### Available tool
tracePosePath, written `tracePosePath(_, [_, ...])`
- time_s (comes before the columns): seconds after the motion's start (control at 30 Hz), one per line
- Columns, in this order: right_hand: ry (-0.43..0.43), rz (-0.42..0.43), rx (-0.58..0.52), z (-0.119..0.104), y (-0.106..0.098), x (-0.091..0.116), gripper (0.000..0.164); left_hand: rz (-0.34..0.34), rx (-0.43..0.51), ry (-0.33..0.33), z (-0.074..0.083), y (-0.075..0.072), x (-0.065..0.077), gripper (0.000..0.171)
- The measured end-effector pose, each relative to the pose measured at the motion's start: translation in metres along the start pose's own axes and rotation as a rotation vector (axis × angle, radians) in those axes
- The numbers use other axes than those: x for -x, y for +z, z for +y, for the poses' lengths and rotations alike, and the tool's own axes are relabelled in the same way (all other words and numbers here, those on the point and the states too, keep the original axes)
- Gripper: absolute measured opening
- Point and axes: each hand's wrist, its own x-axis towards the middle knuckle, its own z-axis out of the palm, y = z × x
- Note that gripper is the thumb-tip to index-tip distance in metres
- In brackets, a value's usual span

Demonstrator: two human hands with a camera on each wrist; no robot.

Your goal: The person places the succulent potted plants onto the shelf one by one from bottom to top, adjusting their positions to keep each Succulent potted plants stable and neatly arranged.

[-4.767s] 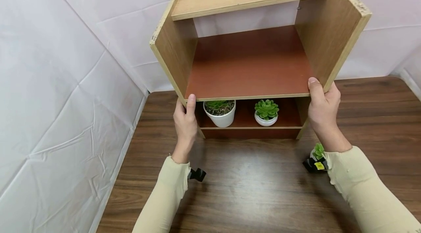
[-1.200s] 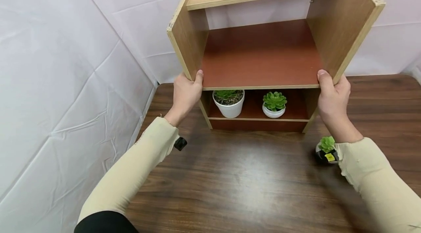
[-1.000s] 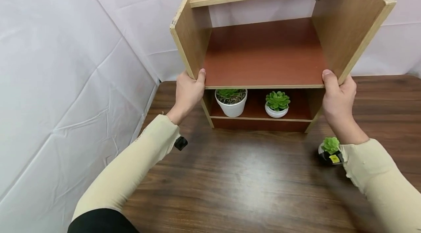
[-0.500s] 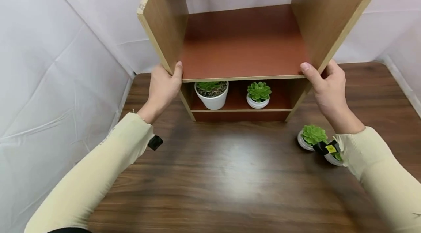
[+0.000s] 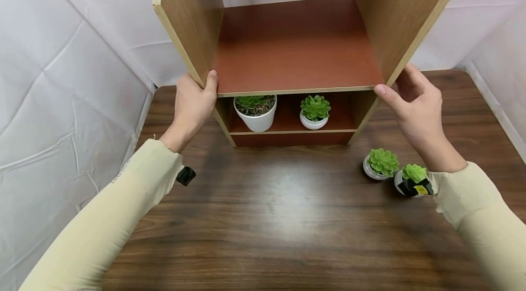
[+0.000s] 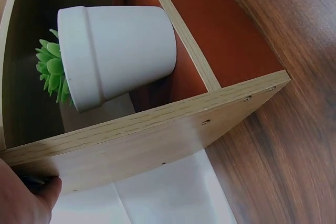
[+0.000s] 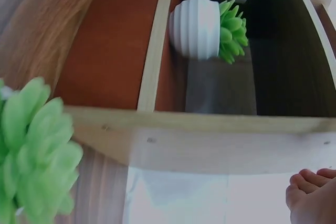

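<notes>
A wooden shelf unit (image 5: 300,49) with a red-brown middle board stands upright on the table. My left hand (image 5: 192,103) grips its left side panel at middle-board height, thumb on the front edge, fingers outside. At the right panel, my right hand (image 5: 419,108) has its thumb tip at the front edge and its fingers spread on the outer side; in the right wrist view those fingertips show just off the panel. The lower compartment holds a larger white pot (image 5: 258,117) with a green succulent, and a small ribbed white pot (image 7: 195,29) with another succulent.
Two more small potted succulents stand on the dark wood table (image 5: 279,236) right of the shelf: one (image 5: 381,164) nearer the shelf, the other (image 5: 412,177) partly behind the right wrist camera. White sheeting (image 5: 82,81) hangs at the left and back.
The head view has shifted, showing the shelf further left and higher. My right thumb has slid off the middle board to the panel's front edge, and that hand has loosened outward. The left hand keeps its grip.
</notes>
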Motion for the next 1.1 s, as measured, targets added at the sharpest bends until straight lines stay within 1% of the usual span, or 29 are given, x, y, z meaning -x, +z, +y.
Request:
tracePosePath(0.1, [0.024,0.026,0.006,-0.002,-0.010,0.007,0.060,-0.005,0.004,0.013,0.000,0.001,0.000,0.034])
tracePosePath(0.17, [0.052,0.053,0.013,-0.003,-0.015,0.014,0.059,-0.009,0.017,0.034,0.000,0.001,0.000,0.031])
tracePosePath(0.27, [0.095,0.081,0.030,0.001,-0.018,0.025,0.058,-0.010,0.018,0.061,-0.001,-0.002,-0.001,0.028])
tracePosePath(0.33, [0.115,0.094,0.061,0.003,-0.021,0.031,0.059,-0.018,0.018,0.073,0.001,-0.001,-0.002,0.027])
tracePosePath(0.5, [0.173,0.131,0.142,0.008,-0.028,0.042,0.060,-0.034,0.007,0.070,0.002,0.001,-0.005,0.026])
tracePosePath(0.6, [0.195,0.141,0.137,0.012,-0.027,0.044,0.060,-0.016,-0.001,0.063,0.000,-0.002,-0.004,0.025])
tracePosePath(0.7, [0.222,0.164,0.121,0.012,-0.031,0.047,0.061,-0.001,0.009,0.067,0.001,-0.002,-0.006,0.025])
tracePosePath(0.77, [0.259,0.186,0.121,0.013,-0.036,0.051,0.062,0.002,0.012,0.068,0.001,-0.002,-0.007,0.026])
tracePosePath(0.87, [0.311,0.223,0.176,0.014,-0.043,0.060,0.062,-0.002,0.011,0.075,0.002,-0.002,-0.007,0.025])
tracePosePath(0.97, [0.333,0.252,0.234,0.015,-0.050,0.069,0.062,-0.004,0.005,0.079,0.001,-0.001,-0.007,0.025])
tracePosePath(1.03, [0.346,0.273,0.252,0.016,-0.054,0.076,0.062,-0.002,0.001,0.080,0.001,-0.001,-0.006,0.025])
tracePosePath(1.1, [0.367,0.276,0.347,0.017,-0.058,0.082,0.063,0.001,-0.004,0.077,0.000,-0.001,-0.006,0.025])
